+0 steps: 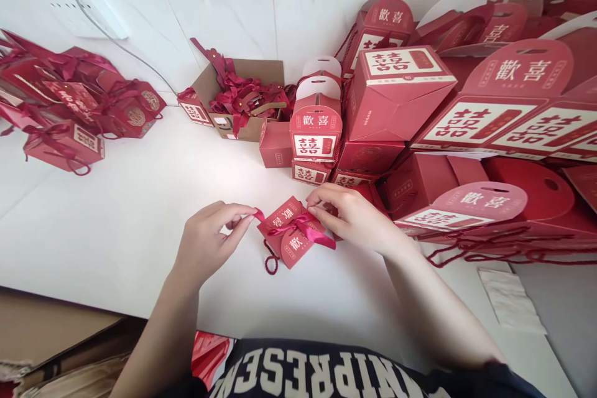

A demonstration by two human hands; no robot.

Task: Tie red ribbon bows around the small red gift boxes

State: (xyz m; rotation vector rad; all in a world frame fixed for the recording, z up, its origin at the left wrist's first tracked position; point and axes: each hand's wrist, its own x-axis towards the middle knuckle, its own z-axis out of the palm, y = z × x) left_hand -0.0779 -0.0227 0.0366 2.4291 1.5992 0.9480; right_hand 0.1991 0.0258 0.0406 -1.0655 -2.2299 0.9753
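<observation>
A small red gift box (292,251) with white characters rests on the white table in front of me, turned at an angle. Across its top runs a shiny crimson ribbon (304,224), tied in a bow or knot. My left hand (209,236), left of the box, pinches one end of the ribbon between thumb and fingertips. At the box's upper right corner, my right hand (347,211) has its thumb and fingers closed near the bow; it seems to pinch a ribbon part there. A dark red cord loop (271,259) sticks out at the box's lower left.
Stacked red gift boxes (396,99) fill the right side. An open cardboard box (275,74) of crimson ribbons stands by the wall. Several ribboned boxes (74,143) are piled at the left. A grey cable (116,40) hangs from a wall socket (84,12).
</observation>
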